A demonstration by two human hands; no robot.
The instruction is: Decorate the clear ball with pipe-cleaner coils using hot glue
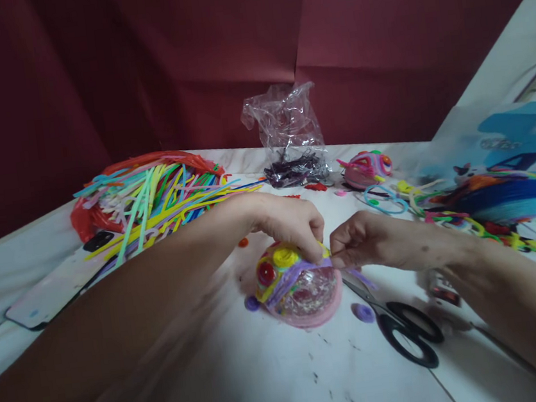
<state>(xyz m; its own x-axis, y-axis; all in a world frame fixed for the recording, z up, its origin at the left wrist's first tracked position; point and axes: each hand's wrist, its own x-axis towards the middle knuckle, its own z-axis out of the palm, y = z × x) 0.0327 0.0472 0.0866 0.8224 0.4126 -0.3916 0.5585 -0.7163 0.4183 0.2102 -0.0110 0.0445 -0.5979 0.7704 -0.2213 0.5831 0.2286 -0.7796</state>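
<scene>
A clear rounded plastic craft piece [310, 296] lies on the white table in front of me, edged in pink. Yellow coils, a red round piece and purple pipe cleaner [292, 279] strips cover its upper left part. My left hand [297, 223] presses the purple strip against the top of the piece, fingers bent and thumb pointing down. Just to its right, my right hand [362, 242] pinches the same strip near its end, and a loose purple tail shows below the fingers. The exact fingertip contact is partly hidden.
Black-handled scissors [398, 325] lie at the right, beside a purple coil [362, 312]. A pile of colourful pipe cleaners [160, 187] and a phone [51, 296] are at left. Behind stand a clear plastic bag [289, 127] and a decorated pink piece [366, 169]; blue yarn-like bundle [509, 196] lies right.
</scene>
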